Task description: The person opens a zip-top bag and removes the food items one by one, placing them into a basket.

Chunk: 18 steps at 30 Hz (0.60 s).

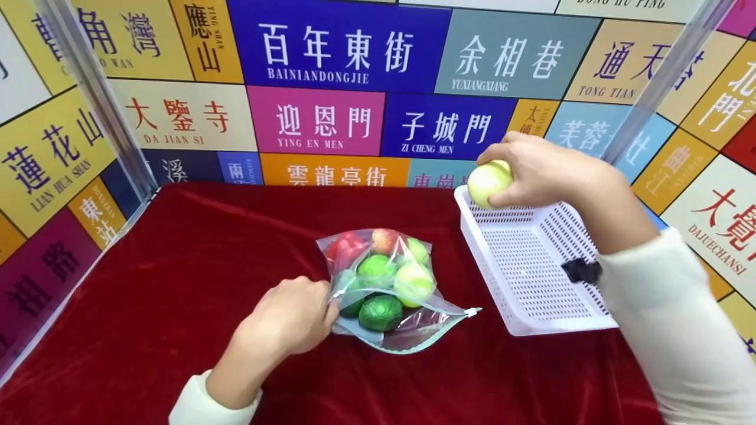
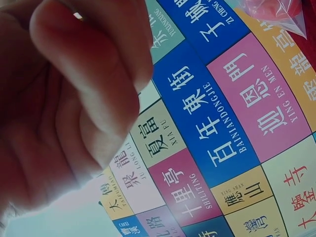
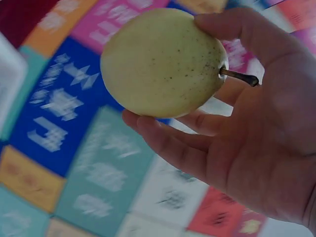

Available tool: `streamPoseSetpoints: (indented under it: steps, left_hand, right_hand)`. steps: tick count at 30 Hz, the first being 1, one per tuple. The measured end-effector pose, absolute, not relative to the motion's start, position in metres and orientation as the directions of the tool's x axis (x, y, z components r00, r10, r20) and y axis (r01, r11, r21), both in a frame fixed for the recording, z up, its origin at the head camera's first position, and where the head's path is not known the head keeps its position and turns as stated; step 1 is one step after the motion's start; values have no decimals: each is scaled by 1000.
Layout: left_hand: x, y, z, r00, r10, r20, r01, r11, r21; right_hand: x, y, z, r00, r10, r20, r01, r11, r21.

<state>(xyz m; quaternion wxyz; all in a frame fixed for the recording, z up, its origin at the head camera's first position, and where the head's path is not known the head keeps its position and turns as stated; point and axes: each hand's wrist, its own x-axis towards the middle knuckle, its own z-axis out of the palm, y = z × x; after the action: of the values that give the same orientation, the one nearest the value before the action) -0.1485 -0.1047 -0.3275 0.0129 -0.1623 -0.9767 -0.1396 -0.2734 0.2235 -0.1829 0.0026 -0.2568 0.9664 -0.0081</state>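
Observation:
My right hand (image 1: 534, 171) holds a round yellow-green pear (image 1: 489, 183) over the far left corner of a white plastic basket (image 1: 481, 239). In the right wrist view, fingers and thumb grip the pear (image 3: 160, 64) from its stem side. My left hand (image 1: 289, 316) pinches the left edge of a clear zip bag (image 1: 413, 342) lying on the table. Its mouth gapes toward me, with the slider (image 1: 472, 311) at the right end. Inside show red fruit (image 1: 347, 247), a red-yellow fruit (image 1: 385, 241), a pale green fruit (image 1: 414, 283) and several green ones (image 1: 381, 313).
Dark red cloth (image 1: 177, 283) covers the table. A small black object (image 1: 582, 270) shows by my right sleeve, overlapping the basket. Behind stands a wall of coloured street-name panels (image 1: 339, 44), with metal posts (image 1: 106, 106) at both sides.

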Motion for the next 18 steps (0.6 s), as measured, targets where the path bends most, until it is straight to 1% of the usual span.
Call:
streamPoseSetpoints:
  steps: [3,8,12,18]
  left_hand:
    - [-149,-105,-327,-945,318,80,327,909,259]
    - [-149,-106,-328,-943,320,93,333,906,261]
    - [-149,-107,-327,-941,326,89,337,902,269]
    - [-150,-107,-327,-943,320,85,331,904,271]
  right_hand:
    - [-304,235,-194,-898,-439,-45,-438,899,-29]
    - [-341,252,-218,-939,-323,-119,-312,944,-103]
    - [-357,264,-242,-954,-250,-165,-227,963,-146]
    - [-373,274,-275,-958,-216,-190,-185,968,-167]
